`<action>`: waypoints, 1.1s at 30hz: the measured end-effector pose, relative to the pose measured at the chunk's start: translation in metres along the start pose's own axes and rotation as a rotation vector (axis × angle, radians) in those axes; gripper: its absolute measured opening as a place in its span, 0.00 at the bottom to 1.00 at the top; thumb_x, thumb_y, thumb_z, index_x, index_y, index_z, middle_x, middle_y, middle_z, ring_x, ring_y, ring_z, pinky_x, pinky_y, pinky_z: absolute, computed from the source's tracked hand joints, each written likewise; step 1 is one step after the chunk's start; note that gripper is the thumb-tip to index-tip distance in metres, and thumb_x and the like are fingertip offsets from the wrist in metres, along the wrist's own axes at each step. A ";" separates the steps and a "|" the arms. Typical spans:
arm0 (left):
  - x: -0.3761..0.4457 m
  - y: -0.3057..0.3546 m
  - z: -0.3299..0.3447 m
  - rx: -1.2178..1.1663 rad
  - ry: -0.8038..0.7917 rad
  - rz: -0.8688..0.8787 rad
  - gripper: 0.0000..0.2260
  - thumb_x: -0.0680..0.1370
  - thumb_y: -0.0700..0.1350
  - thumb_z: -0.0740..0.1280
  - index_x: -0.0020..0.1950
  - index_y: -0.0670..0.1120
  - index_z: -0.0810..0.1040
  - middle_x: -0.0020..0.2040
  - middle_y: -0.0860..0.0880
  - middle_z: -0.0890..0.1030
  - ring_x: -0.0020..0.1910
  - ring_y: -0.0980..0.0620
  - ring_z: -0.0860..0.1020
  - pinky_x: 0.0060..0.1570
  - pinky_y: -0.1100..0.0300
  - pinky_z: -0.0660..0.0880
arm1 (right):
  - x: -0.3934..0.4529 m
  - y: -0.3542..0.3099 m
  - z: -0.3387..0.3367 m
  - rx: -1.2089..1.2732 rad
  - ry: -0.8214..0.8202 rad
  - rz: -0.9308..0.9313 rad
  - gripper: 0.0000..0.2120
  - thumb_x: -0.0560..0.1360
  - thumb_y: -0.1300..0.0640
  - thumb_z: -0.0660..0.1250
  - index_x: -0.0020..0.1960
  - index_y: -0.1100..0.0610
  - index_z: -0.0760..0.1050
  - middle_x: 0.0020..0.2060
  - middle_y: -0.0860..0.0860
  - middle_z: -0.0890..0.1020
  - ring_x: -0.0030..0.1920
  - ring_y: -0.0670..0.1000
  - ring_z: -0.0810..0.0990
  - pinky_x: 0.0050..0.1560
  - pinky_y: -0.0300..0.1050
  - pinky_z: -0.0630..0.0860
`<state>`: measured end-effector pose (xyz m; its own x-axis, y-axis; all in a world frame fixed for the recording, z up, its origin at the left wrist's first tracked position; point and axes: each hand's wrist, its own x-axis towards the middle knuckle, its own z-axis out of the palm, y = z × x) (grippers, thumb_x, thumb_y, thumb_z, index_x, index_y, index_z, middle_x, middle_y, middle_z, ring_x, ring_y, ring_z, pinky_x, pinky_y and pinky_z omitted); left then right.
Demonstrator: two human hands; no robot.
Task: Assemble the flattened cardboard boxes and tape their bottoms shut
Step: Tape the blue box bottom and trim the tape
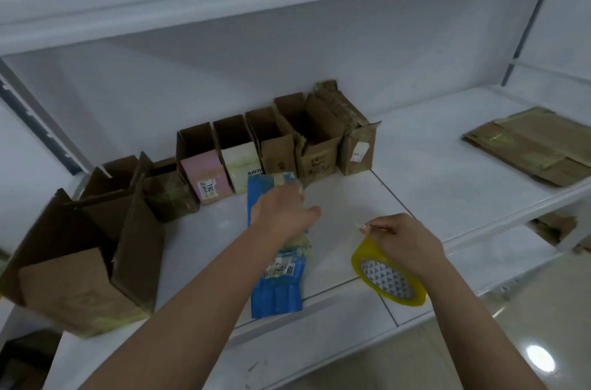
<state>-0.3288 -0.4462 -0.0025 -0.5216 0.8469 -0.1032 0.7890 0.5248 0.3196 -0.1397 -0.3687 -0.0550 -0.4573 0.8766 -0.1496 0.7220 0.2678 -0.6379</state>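
Left hand [281,210] lay just left of the frame's centre, fingers curled over the far end of a blue box [276,261] and gripping it. That box lay lengthwise on the white shelf [431,178], running from mid-frame down toward the shelf's front edge, with a label and pale tape across its upper face. Right hand [403,244], lower right of centre, pinched a thin clear strip of tape between thumb and fingertips and rested against a yellow tape roll [388,274] that hung tilted just below it, over the shelf's front edge.

Along the back wall, from lower left up to the middle of the frame, stood a row of opened cardboard boxes [281,150], mostly brown, one with a pink face [208,178] and one cream [243,166], touching side by side. A larger brown box [80,268] with its flaps up stood at the lower left. At the right edge, a stack of flattened cardboard [531,146] lay on the same shelf, well apart from both hands.
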 end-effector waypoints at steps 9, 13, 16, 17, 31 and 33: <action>0.037 -0.033 -0.006 0.158 -0.085 -0.241 0.45 0.69 0.71 0.66 0.75 0.42 0.62 0.69 0.40 0.69 0.64 0.41 0.73 0.58 0.50 0.73 | -0.002 -0.015 0.011 0.030 0.001 -0.037 0.10 0.77 0.40 0.63 0.47 0.39 0.82 0.42 0.43 0.82 0.46 0.49 0.80 0.48 0.44 0.74; 0.026 -0.040 -0.027 0.195 -0.194 0.017 0.39 0.70 0.58 0.73 0.75 0.47 0.61 0.67 0.45 0.73 0.60 0.45 0.75 0.55 0.55 0.73 | -0.003 -0.020 0.014 0.049 0.020 -0.026 0.09 0.77 0.41 0.63 0.50 0.39 0.82 0.46 0.44 0.83 0.50 0.50 0.80 0.51 0.46 0.75; 0.020 -0.050 -0.041 0.325 -0.327 0.177 0.46 0.72 0.51 0.74 0.80 0.49 0.46 0.78 0.46 0.59 0.69 0.45 0.69 0.61 0.56 0.70 | -0.003 -0.022 0.011 0.053 0.046 -0.013 0.10 0.78 0.42 0.62 0.52 0.40 0.81 0.49 0.44 0.82 0.52 0.50 0.79 0.52 0.46 0.75; 0.019 -0.054 -0.044 0.319 -0.334 0.194 0.46 0.73 0.50 0.74 0.80 0.50 0.45 0.79 0.47 0.57 0.70 0.45 0.68 0.64 0.55 0.68 | -0.003 -0.023 0.010 0.051 0.056 -0.010 0.10 0.79 0.42 0.62 0.53 0.40 0.81 0.49 0.45 0.81 0.52 0.50 0.79 0.52 0.46 0.74; 0.000 -0.012 0.002 0.281 -0.026 0.032 0.28 0.78 0.50 0.64 0.75 0.44 0.60 0.65 0.44 0.74 0.59 0.44 0.76 0.43 0.57 0.69 | -0.006 -0.037 0.004 0.068 0.032 -0.049 0.11 0.79 0.44 0.62 0.53 0.42 0.82 0.50 0.46 0.82 0.51 0.51 0.79 0.55 0.51 0.77; -0.011 -0.028 -0.001 0.291 -0.104 0.178 0.31 0.78 0.46 0.64 0.78 0.49 0.54 0.68 0.47 0.73 0.61 0.45 0.74 0.46 0.57 0.69 | -0.009 -0.038 -0.004 0.116 0.006 -0.062 0.10 0.78 0.43 0.63 0.52 0.43 0.82 0.48 0.46 0.82 0.50 0.50 0.79 0.54 0.50 0.76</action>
<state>-0.3460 -0.4703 -0.0091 -0.3433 0.9237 -0.1704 0.9318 0.3576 0.0613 -0.1607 -0.3850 -0.0263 -0.4960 0.8622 -0.1029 0.6272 0.2738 -0.7291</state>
